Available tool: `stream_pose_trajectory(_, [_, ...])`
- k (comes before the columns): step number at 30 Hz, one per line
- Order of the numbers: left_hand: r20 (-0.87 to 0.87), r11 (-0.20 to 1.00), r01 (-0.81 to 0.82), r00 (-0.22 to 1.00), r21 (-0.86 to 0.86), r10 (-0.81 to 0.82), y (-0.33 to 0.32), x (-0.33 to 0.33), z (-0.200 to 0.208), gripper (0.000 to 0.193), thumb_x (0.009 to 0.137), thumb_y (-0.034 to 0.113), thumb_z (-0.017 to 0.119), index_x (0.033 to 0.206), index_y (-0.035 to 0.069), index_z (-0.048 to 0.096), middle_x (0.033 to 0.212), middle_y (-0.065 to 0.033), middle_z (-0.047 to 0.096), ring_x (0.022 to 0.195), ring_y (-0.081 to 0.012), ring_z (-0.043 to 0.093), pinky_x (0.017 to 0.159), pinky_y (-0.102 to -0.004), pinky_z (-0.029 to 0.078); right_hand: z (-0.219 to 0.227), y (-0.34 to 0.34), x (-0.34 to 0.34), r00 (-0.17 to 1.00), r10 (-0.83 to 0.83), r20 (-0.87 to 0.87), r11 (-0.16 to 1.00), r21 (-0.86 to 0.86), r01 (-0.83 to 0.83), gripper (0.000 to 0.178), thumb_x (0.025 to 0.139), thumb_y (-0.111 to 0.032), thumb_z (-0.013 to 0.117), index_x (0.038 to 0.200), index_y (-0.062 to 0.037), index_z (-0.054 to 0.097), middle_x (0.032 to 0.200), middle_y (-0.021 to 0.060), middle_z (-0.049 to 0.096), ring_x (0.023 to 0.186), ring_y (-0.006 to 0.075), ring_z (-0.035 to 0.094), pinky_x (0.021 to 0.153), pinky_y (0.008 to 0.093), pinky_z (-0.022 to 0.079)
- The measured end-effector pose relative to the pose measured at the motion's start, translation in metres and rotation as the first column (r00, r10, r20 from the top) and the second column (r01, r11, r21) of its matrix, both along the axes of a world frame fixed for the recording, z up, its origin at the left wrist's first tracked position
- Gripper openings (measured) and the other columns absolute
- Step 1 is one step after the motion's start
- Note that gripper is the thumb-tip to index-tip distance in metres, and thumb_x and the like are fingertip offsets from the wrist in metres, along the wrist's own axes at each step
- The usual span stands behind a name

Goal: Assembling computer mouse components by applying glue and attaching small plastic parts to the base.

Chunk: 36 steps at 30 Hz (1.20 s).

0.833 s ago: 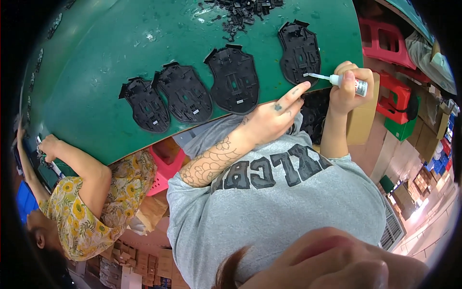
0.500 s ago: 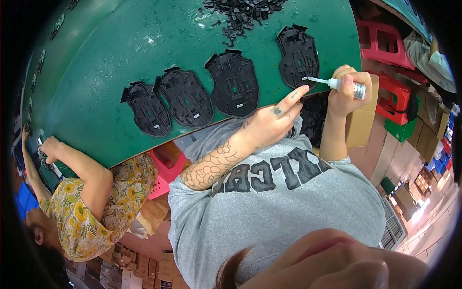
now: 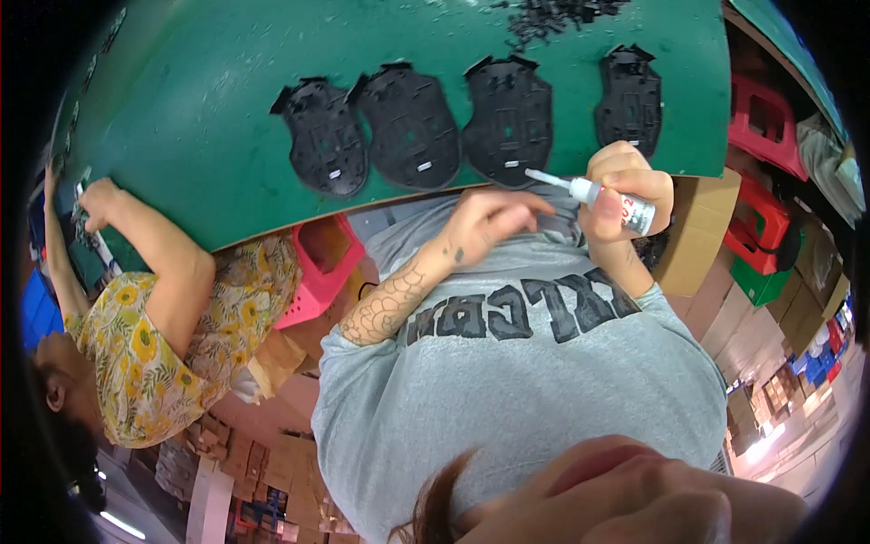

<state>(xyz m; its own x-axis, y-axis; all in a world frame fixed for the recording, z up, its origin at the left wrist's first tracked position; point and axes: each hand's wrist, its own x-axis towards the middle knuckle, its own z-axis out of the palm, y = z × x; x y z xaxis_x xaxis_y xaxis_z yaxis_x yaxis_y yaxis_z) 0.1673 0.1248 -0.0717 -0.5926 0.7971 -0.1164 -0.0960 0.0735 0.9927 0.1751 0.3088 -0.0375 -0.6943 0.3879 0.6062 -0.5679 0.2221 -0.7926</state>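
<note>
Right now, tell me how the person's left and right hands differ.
The right hand grips a small white nozzle bottle; the left hand holds nothing visible. The right hand's fingers are curled; the left hand has a finger extended. The right hand overlaps the lower end of the rightmost black plastic shell; the left hand appears just below the third shell from the left. Both are bare.
</note>
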Motion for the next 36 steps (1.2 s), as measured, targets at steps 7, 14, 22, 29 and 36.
stream_pose_trajectory(7, [0.414,0.984,-0.173,0.899,0.039,0.142,0.002,-0.015,0.013,0.052,0.103,0.041,0.036,0.111,0.002,0.070,0.078,-0.0014,0.064,0.061,-0.0074,0.048,0.058,-0.0233,0.041,-0.005,0.004,-0.019,0.998,0.020,-0.061,0.992,0.128,-0.012,0.016,0.075,0.003,0.063,0.083,0.0006,0.050,0.057,0.0062,0.052,0.045,0.0157,0.048,0.044,0.0286,0.043])
stream_pose_trajectory(14, [0.393,0.986,-0.157,0.911,0.049,0.126,-0.005,-0.029,0.012,0.053,0.105,0.040,0.033,0.113,0.003,0.069,0.076,-0.0010,0.062,0.062,-0.0071,0.048,0.058,-0.0231,0.042,0.002,-0.004,-0.035,1.000,0.019,-0.004,0.984,0.178,-0.018,0.016,0.073,0.005,0.062,0.081,0.0010,0.049,0.057,0.0058,0.051,0.045,0.0149,0.047,0.043,0.0280,0.041])
stream_pose_trajectory(22, [0.396,0.985,-0.169,0.907,0.030,0.143,-0.007,-0.039,0.022,0.053,0.105,0.040,0.034,0.107,0.003,0.072,0.074,-0.0013,0.063,0.061,-0.0072,0.049,0.058,-0.0233,0.042,0.021,-0.006,-0.044,0.997,0.047,0.063,0.999,-0.021,-0.046,0.015,0.080,0.003,0.060,0.084,0.0002,0.045,0.062,0.0085,0.053,0.051,0.0139,0.047,0.047,0.0291,0.041])
stream_pose_trajectory(29, [0.451,0.941,-0.337,0.839,-0.009,0.305,-0.025,-0.040,0.036,0.072,0.104,0.049,0.023,0.090,0.001,0.074,0.061,-0.0023,0.061,0.054,-0.0062,0.049,0.052,-0.0209,0.038,0.034,-0.027,-0.071,0.978,0.205,0.036,0.978,0.034,-0.206,0.021,0.074,0.006,0.071,0.086,0.0042,0.053,0.066,0.0090,0.058,0.054,0.0147,0.055,0.047,0.0269,0.045])
stream_pose_trajectory(36, [0.464,0.904,-0.426,0.794,-0.036,0.393,-0.030,-0.048,0.039,0.077,0.103,0.051,0.022,0.081,0.000,0.074,0.057,-0.0031,0.059,0.050,-0.0072,0.049,0.048,-0.0211,0.038,0.040,-0.049,-0.092,0.959,0.179,0.218,0.960,0.175,-0.219,0.023,0.068,0.002,0.078,0.077,0.0009,0.057,0.064,0.0074,0.061,0.052,0.0124,0.057,0.047,0.0238,0.045])
